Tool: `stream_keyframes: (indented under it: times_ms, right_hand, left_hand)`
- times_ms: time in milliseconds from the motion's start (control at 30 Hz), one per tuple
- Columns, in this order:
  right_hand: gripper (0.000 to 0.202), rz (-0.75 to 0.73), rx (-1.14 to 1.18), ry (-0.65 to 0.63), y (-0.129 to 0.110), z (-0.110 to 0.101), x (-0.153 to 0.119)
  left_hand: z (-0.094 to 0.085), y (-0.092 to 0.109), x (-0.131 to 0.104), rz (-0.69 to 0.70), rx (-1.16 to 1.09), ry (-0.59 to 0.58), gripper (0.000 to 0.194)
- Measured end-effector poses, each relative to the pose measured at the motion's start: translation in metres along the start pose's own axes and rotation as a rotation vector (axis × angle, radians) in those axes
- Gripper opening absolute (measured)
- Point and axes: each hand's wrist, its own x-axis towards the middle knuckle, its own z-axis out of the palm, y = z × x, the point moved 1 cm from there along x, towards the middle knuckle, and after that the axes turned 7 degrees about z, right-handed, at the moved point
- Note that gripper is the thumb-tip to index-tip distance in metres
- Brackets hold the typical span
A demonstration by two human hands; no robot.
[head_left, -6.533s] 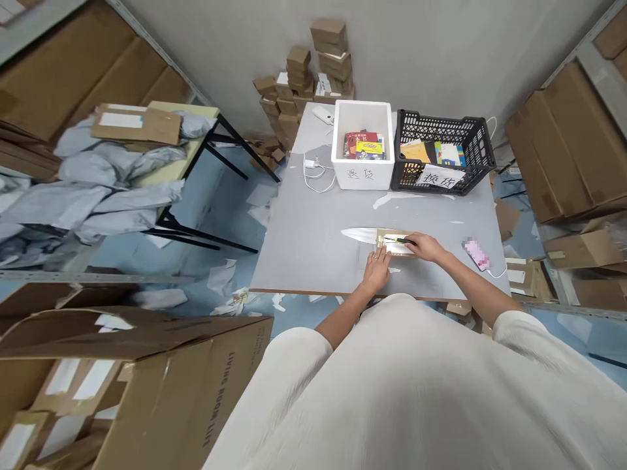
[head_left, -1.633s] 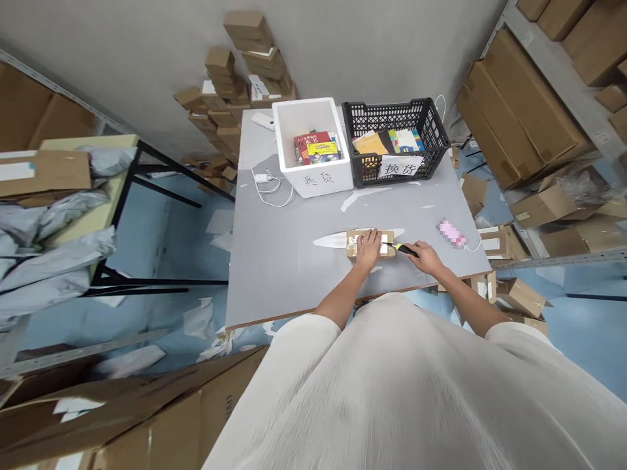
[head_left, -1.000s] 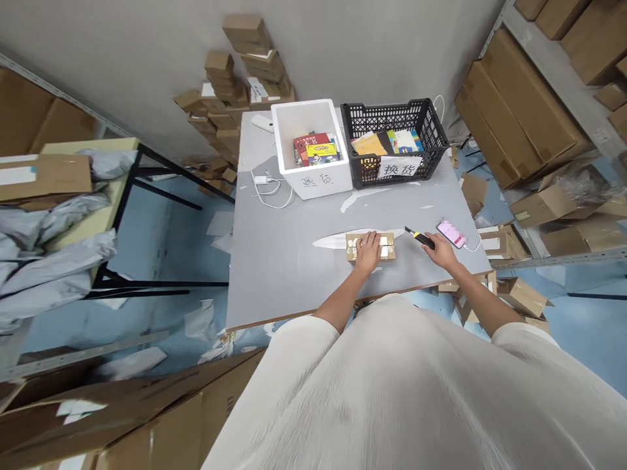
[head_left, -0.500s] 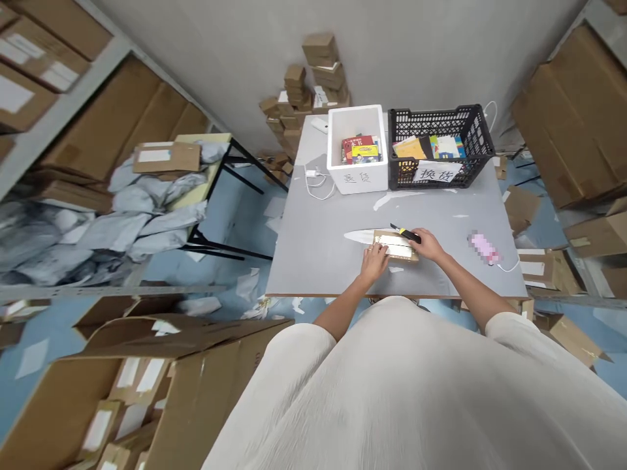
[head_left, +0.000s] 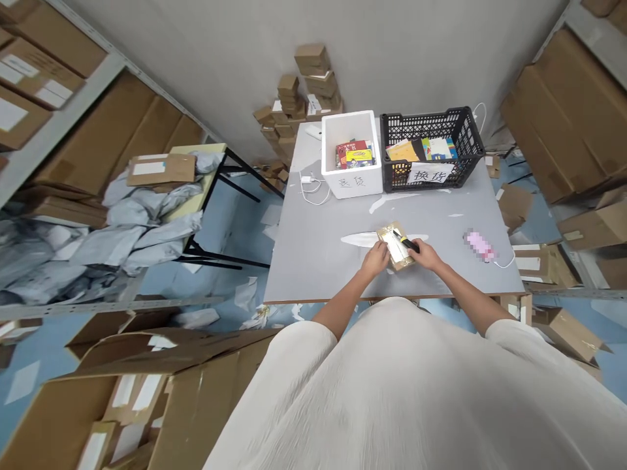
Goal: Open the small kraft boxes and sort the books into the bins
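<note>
A small cardboard box (head_left: 402,264) with a white label lies tilted on the grey table (head_left: 313,261), close to its front edge. My left hand (head_left: 376,258) grips the box along its left side, fingers closed over the edge. In my right hand (head_left: 425,254) is a black and yellow utility knife (head_left: 406,241), its tip pointing up and left over the box's upper face. Whether the blade touches the cardboard I cannot tell. A pale torn strip (head_left: 357,239) lies on the table behind the box.
At the table's back stand a white foam box (head_left: 355,183) and a black plastic crate (head_left: 431,176), both holding books. A blurred pink item (head_left: 480,245) with a cable lies right. Grey parcels (head_left: 117,235) fill the left side; a large open carton (head_left: 210,385) stands lower left.
The small box has turned from lying straight across to a slanted, more upright position. The knife has swung so it lies over the box, with both hands still at its sides.
</note>
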Motion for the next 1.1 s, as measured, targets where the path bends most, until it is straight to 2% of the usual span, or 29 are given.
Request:
stream_keyframes:
  times_ms: [200, 267, 367, 500, 600, 800, 867, 933, 1033, 1100]
  right_hand:
    - [0.041, 0.021, 0.234, -0.045, 0.01, 0.007, -0.022]
    - [0.041, 0.045, 0.275, -0.005, 0.016, 0.004, -0.022]
    - [0.041, 0.085, 0.312, 0.075, 0.026, -0.005, -0.018]
    - [0.042, 0.107, 0.355, 0.137, 0.037, -0.014, -0.015]
    - [0.045, 0.148, 0.393, 0.151, 0.04, -0.015, -0.014]
    - [0.046, 0.174, 0.481, 0.171, 0.036, -0.008, -0.012]
    - [0.044, 0.169, 0.492, 0.105, 0.031, -0.004, -0.014]
    - [0.043, 0.176, 0.501, 0.011, 0.024, 0.002, -0.017]
    - [0.043, 0.19, 0.537, -0.088, 0.015, 0.007, -0.024]
    - [0.043, 0.201, 0.559, -0.118, 0.012, 0.006, -0.028]
  left_hand:
    - [0.0, 0.015, 0.025, 0.002, 0.063, -0.038, 0.045]
    - [0.002, 0.028, 0.029, -0.055, 0.124, -0.04, 0.05]
    - [0.012, 0.052, 0.035, -0.133, 0.155, -0.081, 0.068]
    - [0.023, 0.074, 0.041, -0.17, 0.175, -0.141, 0.085]
    - [0.023, 0.073, 0.042, -0.136, 0.189, -0.211, 0.092]
    - [0.003, 0.047, 0.032, 0.046, 0.254, -0.364, 0.113]
    - [-0.001, 0.042, 0.03, 0.082, 0.265, -0.357, 0.11]
    - [-0.002, 0.04, 0.029, 0.096, 0.256, -0.324, 0.098]
    - [0.004, 0.045, 0.03, 0.132, 0.222, -0.27, 0.074]
    - [0.009, 0.048, 0.03, 0.15, 0.207, -0.258, 0.067]
